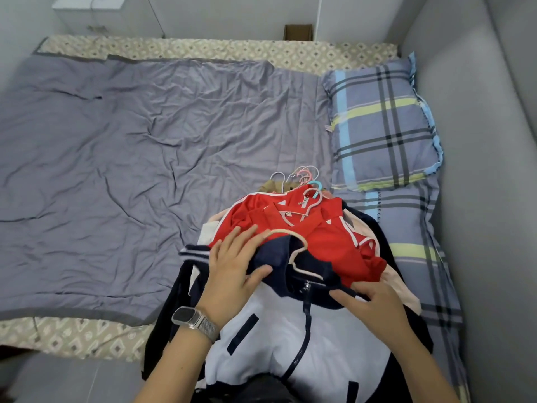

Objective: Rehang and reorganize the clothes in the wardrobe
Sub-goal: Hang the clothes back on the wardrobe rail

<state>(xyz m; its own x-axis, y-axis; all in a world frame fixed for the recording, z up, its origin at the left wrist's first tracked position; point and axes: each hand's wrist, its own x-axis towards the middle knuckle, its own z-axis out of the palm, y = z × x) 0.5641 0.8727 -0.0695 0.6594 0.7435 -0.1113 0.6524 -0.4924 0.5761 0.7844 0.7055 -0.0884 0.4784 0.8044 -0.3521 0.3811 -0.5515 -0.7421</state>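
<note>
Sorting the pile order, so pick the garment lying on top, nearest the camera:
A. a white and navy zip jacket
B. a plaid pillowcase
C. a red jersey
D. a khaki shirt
A: the white and navy zip jacket lies over the red jersey, with the left hand and the right hand at its navy collar.

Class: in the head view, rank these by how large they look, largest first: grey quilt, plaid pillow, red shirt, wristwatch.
1. grey quilt
2. plaid pillow
3. red shirt, partly covered, so its rank against the pillow is unsure
4. wristwatch, though nearest the camera
</note>
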